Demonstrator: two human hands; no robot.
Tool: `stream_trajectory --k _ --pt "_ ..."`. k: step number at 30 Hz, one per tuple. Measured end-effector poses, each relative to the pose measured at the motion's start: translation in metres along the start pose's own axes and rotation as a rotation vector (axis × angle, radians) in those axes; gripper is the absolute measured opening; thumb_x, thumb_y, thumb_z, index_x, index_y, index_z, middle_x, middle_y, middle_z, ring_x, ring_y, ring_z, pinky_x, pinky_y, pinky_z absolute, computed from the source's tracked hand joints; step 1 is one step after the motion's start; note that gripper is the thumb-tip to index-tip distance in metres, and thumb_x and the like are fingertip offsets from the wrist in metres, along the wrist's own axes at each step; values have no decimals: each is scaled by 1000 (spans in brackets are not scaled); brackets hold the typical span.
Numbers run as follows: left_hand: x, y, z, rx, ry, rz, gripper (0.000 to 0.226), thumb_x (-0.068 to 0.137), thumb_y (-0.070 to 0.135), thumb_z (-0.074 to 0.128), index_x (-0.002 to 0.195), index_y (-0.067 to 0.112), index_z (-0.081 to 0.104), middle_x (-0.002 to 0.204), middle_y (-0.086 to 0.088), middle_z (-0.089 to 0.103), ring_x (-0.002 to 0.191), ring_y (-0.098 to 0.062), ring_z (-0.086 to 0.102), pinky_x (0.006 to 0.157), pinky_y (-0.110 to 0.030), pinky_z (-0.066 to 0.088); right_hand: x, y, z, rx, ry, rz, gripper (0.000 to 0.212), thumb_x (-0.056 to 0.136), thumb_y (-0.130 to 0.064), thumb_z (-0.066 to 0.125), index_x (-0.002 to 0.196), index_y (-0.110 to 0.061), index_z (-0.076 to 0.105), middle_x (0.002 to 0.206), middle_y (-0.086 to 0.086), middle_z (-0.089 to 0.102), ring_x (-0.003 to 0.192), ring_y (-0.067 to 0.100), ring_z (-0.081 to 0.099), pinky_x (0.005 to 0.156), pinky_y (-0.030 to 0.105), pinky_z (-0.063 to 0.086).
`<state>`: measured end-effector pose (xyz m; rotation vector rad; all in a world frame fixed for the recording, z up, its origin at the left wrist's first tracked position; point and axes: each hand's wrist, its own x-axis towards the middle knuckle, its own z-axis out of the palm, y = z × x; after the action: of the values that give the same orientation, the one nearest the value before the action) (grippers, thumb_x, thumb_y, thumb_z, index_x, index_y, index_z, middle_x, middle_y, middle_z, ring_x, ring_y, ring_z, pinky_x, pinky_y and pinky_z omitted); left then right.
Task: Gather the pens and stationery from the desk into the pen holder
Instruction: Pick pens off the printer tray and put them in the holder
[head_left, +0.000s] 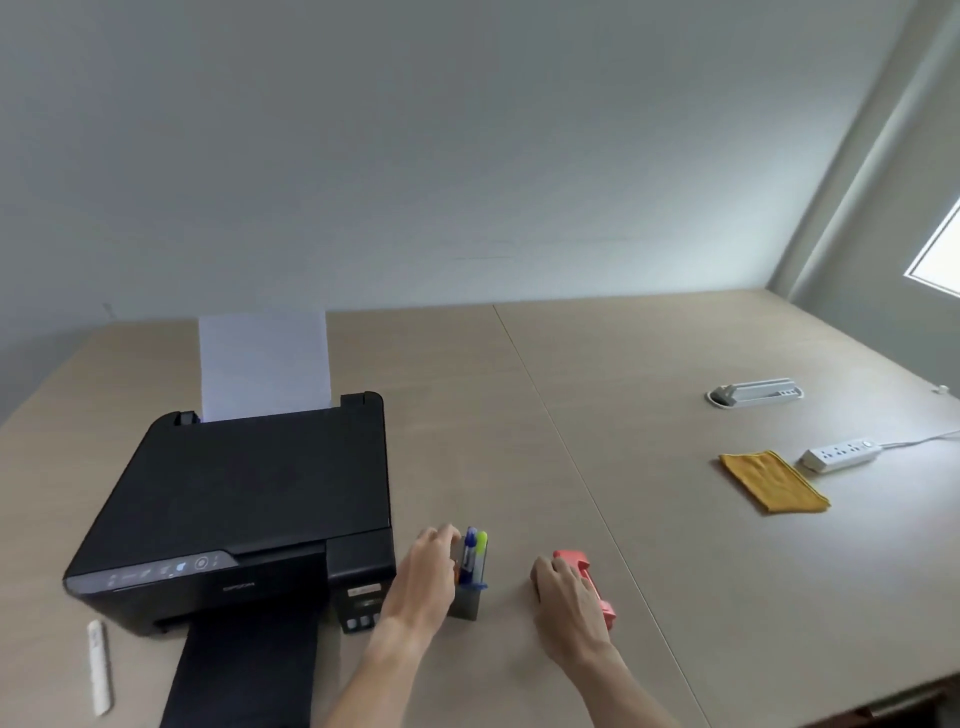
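Both forearms reach in from the desk's (649, 395) near edge. Left hand (423, 571) curls against the pen holder (466, 597), which holds a blue pen (470, 551) and a yellow highlighter (482, 545), tight beside the printer (249, 509). Right hand (569, 592) wraps a red stapler (587, 577). Bare desktop stretches rightward toward a yellow cloth (771, 480) and power strip (839, 454).

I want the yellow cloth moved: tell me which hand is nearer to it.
Right. The right hand rests on the red stapler, closer to the yellow cloth; the left hand is at the pen holder.
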<state>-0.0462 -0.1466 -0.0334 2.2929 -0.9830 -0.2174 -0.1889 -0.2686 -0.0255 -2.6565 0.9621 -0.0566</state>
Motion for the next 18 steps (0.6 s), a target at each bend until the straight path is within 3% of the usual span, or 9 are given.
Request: stream_trajectory --k 3,7,10,14,18 --pt "-1 -1 5 -4 0 9 26 93 2 41 103 23 54 99 -1 58 86 -15 57 75 -35 55 -5 0 0 25 6 2 25 80 6 41 84 -18 35 106 6 57 80 18 40 71 26 27" --pt "-22 -15 9 -8 -25 10 14 97 14 46 96 23 57 93 1 64 81 -10 62 70 -34 58 -10 -9 20 123 -47 -27 14 74 -6 43 77 -19 43 88 2 58 78 23 55 66 26 35" --pt "-50 -39 3 45 -90 -21 14 96 18 46 96 22 60 97 4 65 84 -9 61 72 -31 56 -15 -31 39 100 -109 -89 11 75 -19 36 70 -18 46 79 2 60 75 25 58 62 34 42" --pt "-96 -83 -21 104 -71 -146 18 95 13 42 93 20 58 98 5 63 84 -11 59 66 -23 44 -18 -71 62 67 -178 -179 15 84 -21 39 76 -19 51 78 0 58 71 21 57 59 31 41" --pt "-145 -134 -53 127 17 -321 11 93 13 48 94 20 57 92 5 63 78 -9 61 66 -22 52 -18 -126 86 58 -231 -309 16 86 -18 41 77 -19 55 80 -1 59 68 15 55 60 28 47"
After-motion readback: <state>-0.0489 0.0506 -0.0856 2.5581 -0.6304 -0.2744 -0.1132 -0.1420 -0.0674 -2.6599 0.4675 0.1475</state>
